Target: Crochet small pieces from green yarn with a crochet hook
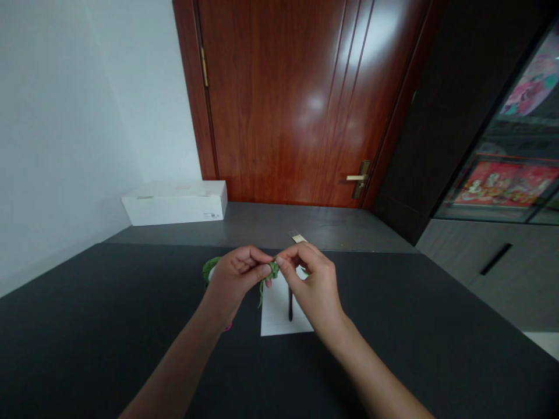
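My left hand (242,270) is closed in a pinch on a small piece of green crochet (273,269). A strand of green yarn (261,294) dangles below it. The fingertips of my right hand (310,273) meet the piece at its upper right edge, thumb and forefinger pressed together there; any thin tool between them is too small to make out. Under the hands lies a white sheet of paper (273,317), with a dark slim stick (290,305) on it. Something green and woolly (209,267) shows partly behind my left hand.
A bit of pink (227,327) peeks out by my left wrist on the black table (131,326). Beyond my right hand is a small pale tag or brush end (299,237). A long white box (177,203) stands back left, before a wooden door (283,105).
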Demonstrator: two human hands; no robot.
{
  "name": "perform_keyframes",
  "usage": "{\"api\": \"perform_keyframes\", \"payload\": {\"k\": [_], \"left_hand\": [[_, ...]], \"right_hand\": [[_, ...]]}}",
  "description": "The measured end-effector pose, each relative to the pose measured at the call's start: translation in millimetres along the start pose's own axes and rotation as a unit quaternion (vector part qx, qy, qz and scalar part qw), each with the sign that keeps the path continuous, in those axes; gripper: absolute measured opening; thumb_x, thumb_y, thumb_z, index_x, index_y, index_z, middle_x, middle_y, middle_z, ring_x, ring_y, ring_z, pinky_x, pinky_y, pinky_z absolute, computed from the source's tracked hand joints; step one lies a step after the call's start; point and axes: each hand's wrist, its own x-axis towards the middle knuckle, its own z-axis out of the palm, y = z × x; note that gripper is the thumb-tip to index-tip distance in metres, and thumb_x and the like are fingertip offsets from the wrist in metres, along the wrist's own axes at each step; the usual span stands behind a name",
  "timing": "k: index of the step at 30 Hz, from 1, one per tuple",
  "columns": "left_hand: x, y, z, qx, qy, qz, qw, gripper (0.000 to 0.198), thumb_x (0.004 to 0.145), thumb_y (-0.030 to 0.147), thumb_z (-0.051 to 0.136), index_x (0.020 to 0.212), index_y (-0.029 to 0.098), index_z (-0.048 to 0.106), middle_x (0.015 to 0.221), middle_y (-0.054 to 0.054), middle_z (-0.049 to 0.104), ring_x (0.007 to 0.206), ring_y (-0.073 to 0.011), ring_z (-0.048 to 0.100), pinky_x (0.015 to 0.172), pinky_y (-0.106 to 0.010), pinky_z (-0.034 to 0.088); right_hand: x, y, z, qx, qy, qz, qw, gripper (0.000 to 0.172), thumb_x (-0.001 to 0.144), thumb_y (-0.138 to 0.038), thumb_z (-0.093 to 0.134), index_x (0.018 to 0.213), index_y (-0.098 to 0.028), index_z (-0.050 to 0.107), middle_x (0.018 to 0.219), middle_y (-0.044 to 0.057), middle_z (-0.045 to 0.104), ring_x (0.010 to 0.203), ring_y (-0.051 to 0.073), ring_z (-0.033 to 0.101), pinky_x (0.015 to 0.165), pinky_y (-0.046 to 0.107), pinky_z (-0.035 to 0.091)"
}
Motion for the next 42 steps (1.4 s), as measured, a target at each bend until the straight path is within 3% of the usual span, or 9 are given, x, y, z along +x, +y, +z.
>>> {"api": "perform_keyframes", "payload": {"k": [22,42], "left_hand": [[-1,0,-3.9,0.039,-0.006,0.004,0.999,0.009,0.073,0.013,0.075,0.076,0.016,0.067,0.067,0.001,0.071,0.056,-0.0122,0.066,0.058,-0.024,0.052],[-2,3,0.8,0.018,0.016,0.005,1.000,0.011,0.071,0.013,0.077,0.075,0.016,0.067,0.068,0.000,0.072,0.057,-0.0134,0.066,0.059,-0.026,0.053]], "right_hand": [[2,6,0,0.013,0.002,-0.021,1.000,0.012,0.088,-0.011,0.069,0.078,-0.019,0.069,0.073,-0.001,0.064,0.069,0.014,0.059,0.064,0.025,0.045],[-2,10,3,0.086,-0.015,0.048,0.995,0.006,0.089,-0.023,0.066,0.086,-0.020,0.071,0.080,0.002,0.066,0.073,0.016,0.064,0.068,0.030,0.051]]}}
